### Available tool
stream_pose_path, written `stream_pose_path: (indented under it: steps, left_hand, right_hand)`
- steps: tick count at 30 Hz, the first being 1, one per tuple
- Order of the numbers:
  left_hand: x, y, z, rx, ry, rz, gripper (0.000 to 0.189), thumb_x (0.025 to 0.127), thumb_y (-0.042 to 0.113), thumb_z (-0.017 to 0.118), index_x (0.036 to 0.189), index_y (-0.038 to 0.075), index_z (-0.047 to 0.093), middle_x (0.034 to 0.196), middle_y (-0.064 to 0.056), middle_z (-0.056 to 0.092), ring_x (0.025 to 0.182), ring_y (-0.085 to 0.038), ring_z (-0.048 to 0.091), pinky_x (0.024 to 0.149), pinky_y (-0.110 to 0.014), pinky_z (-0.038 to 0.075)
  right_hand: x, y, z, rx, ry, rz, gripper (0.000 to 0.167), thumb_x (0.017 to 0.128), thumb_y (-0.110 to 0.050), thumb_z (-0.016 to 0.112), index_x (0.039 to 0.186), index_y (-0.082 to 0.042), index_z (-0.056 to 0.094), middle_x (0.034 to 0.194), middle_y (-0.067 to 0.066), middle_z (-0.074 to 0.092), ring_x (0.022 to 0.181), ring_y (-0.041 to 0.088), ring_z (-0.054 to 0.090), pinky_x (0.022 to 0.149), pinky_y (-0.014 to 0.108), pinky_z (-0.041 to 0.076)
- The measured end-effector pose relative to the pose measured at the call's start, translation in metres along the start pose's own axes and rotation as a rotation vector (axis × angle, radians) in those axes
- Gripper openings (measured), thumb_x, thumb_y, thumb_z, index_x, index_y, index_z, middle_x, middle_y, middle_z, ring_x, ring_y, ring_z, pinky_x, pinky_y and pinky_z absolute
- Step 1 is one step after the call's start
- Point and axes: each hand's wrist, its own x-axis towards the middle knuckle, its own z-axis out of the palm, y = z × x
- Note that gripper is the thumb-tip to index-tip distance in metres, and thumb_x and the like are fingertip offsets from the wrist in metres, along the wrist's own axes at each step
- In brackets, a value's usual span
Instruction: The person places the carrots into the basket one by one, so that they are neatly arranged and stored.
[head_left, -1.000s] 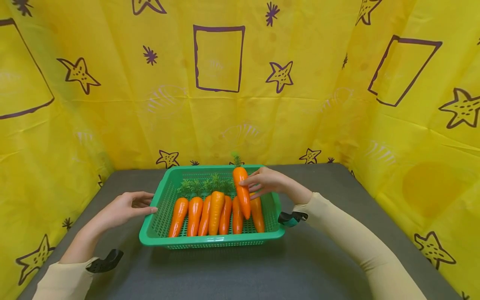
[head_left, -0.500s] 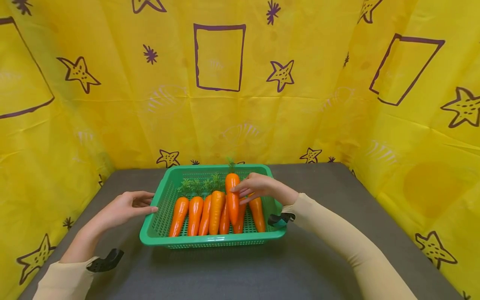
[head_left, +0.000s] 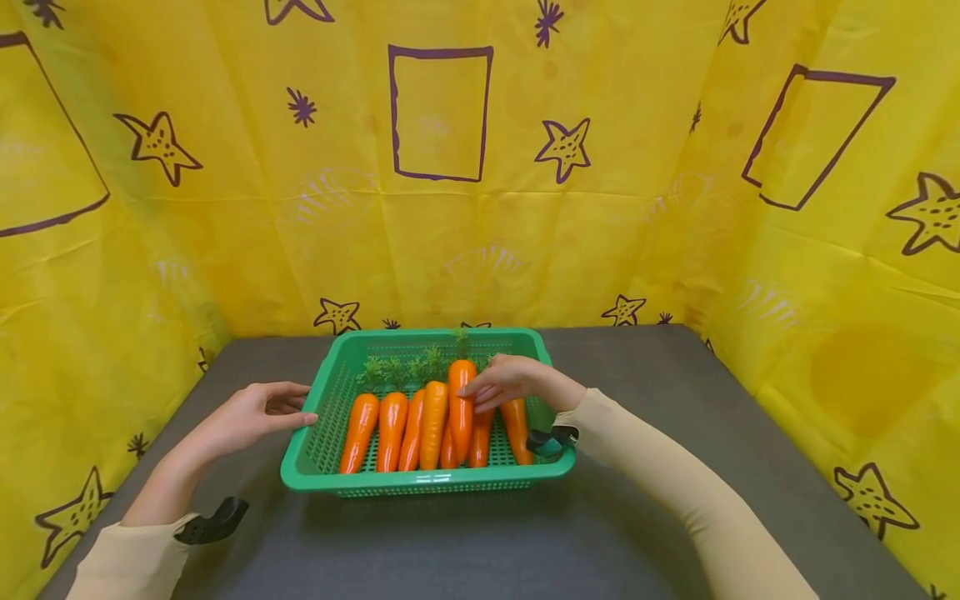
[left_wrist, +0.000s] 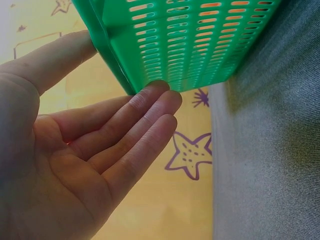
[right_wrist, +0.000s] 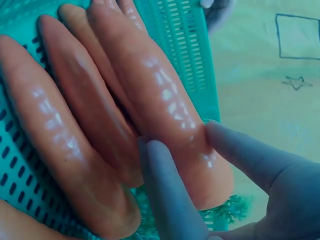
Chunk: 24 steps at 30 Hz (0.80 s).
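A green plastic basket holds a row of orange carrots with green leafy tops. My right hand pinches one carrot near its thick top, over the row in the basket. In the right wrist view the thumb lies on one side of this carrot and the fingers on the other, with its leafy top showing beyond. My left hand rests its thumb and fingertips at the basket's left rim. The left wrist view shows its fingers nearly straight beside the perforated wall.
The basket stands on a dark grey tabletop. Yellow cloth with purple drawings hangs behind and along both sides. A black strap sits on the left wrist, another strap on the right.
My right hand has moved left and down with the pinched carrot, from above the right part of the row to lower over its middle. The left hand has stayed at the rim.
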Motion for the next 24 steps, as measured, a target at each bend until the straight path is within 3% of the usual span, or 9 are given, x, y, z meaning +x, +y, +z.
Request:
stream_pose_path:
  steps: [6,14,24]
  left_hand:
    - [-0.0001,0.0005,0.0006,-0.002,0.0,-0.006,0.057,0.088,0.035,0.068,0.127,-0.004,0.056,0.107,-0.011,0.068,0.094,-0.021,0.066,0.074,-0.031,0.052]
    - [0.0,0.0001,0.0009,-0.006,-0.005,-0.009,0.057,0.088,0.036,0.067,0.128,-0.004,0.055,0.108,-0.012,0.068,0.095,-0.023,0.065,0.074,-0.033,0.053]
    - [0.0002,-0.0018,0.0001,0.015,0.002,-0.007,0.058,0.087,0.038,0.068,0.126,-0.004,0.056,0.107,-0.011,0.068,0.094,-0.023,0.066,0.073,-0.031,0.052]
  right_hand:
    - [0.0026,0.0017,-0.0018,-0.047,-0.022,0.03,0.028,0.083,-0.013,0.073,0.103,0.005,0.067,0.1,0.015,0.071,0.087,0.02,0.07,0.081,0.034,0.055]
    - [0.0032,0.0055,-0.0051,-0.191,-0.074,0.046,0.03,0.084,-0.024,0.073,0.098,0.003,0.071,0.091,0.016,0.073,0.084,0.022,0.072,0.087,0.039,0.053]
    - [0.003,0.0082,-0.0041,-0.18,-0.059,0.017,0.029,0.083,-0.022,0.075,0.094,0.004,0.071,0.089,0.018,0.073,0.079,0.022,0.072,0.088,0.041,0.051]
